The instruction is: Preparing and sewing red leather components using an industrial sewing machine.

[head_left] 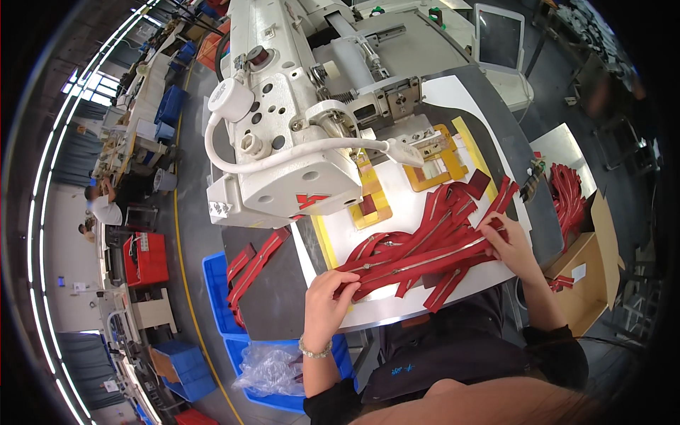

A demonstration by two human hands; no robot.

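Note:
A red zipper (425, 265) with metal teeth stretches between my two hands, above a loose pile of similar zippers (404, 241) on the sewing machine's white work plate. My left hand (328, 304), a beaded bracelet on its wrist, pinches one end near the plate's front edge. Over at the right side of the pile, my right hand (508, 248) has its fingers closed on the other end. Beyond the pile stands the white sewing machine (290, 163), with a yellow clamp frame (432, 166) and a second yellow plate (370, 191) under its head. A dark red patch (479, 184) lies by the pile.
More zippers hang over the table's left edge (258, 262). Blue bins (219, 283) stand below, one with clear plastic bags (269, 370). At right are a bundle of red zippers (567, 198) and an open cardboard box (584, 269). A screen (499, 39) stands behind.

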